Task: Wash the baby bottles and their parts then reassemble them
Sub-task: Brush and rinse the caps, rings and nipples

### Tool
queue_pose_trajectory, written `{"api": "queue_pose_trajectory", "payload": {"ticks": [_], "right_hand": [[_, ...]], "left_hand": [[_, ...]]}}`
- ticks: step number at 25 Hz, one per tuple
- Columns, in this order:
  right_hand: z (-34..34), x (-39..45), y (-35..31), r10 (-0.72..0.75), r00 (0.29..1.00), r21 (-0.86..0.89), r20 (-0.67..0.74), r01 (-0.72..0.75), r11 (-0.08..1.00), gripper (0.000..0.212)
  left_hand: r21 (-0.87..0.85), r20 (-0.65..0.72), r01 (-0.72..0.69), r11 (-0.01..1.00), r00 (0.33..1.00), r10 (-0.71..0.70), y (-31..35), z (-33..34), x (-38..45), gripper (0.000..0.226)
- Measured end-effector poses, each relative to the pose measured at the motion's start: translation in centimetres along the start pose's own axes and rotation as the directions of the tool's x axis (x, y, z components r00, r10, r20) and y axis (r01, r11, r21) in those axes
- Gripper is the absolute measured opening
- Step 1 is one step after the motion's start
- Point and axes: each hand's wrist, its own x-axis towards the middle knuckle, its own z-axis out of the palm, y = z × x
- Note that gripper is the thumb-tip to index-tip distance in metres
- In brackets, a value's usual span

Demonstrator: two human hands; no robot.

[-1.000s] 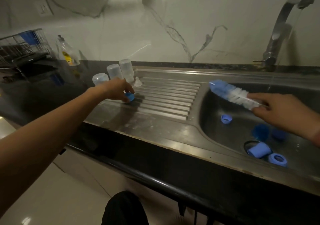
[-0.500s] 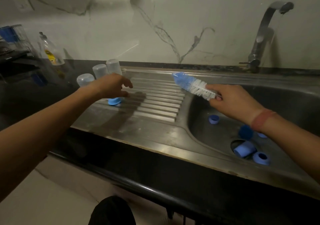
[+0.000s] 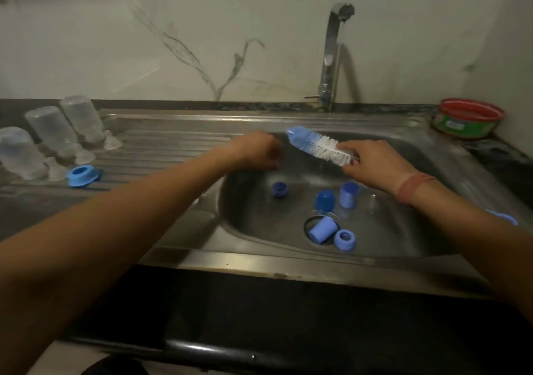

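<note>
Three clear bottles (image 3: 49, 132) stand upside down on the drainboard at the far left, with clear nipples (image 3: 112, 142) beside them. A blue collar ring (image 3: 82, 175) lies on the drainboard in front of them. My right hand (image 3: 372, 162) grips the handle of a blue and white bottle brush (image 3: 315, 145) over the sink basin. My left hand (image 3: 255, 151) hovers at the basin's left rim, fingers loosely curled, holding nothing. Several blue caps and rings (image 3: 324, 229) lie on the basin floor around the drain.
The steel sink (image 3: 403, 230) has a tall tap (image 3: 331, 54) at the back. A red and green tub (image 3: 468, 122) sits on the counter at the right. The dark counter edge (image 3: 259, 317) runs along the front.
My left hand let go of the blue collar ring on the drainboard and moved right to the basin. The view swung right, and the brush stays in my right hand.
</note>
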Motion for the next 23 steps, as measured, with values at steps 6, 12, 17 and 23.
{"api": "queue_pose_trajectory", "payload": {"ticks": [6,12,17,23], "right_hand": [[0.6,-0.3,3.1,0.078,0.994,0.016,0.075,-0.079,0.997,0.047],[1.2,0.8,3.7,0.07,0.995,0.016,0.07,-0.071,0.997,0.048],[1.7,1.0,3.7,0.11,0.994,0.051,0.006,-0.111,0.993,0.045],[0.8,0.5,3.7,0.094,0.993,0.069,-0.075,-0.089,0.994,0.022]], "left_hand": [[0.171,0.301,-0.006,0.985,0.953,-0.046,2.7,7.2,8.0,0.049],[0.225,0.344,0.014,0.974,0.934,-0.093,1.7,10.9,9.8,0.049],[0.219,0.309,0.017,0.976,0.947,-0.086,1.6,11.3,9.3,0.041],[-0.331,0.031,0.166,0.929,0.986,-0.165,3.2,8.6,8.6,0.028]]}}
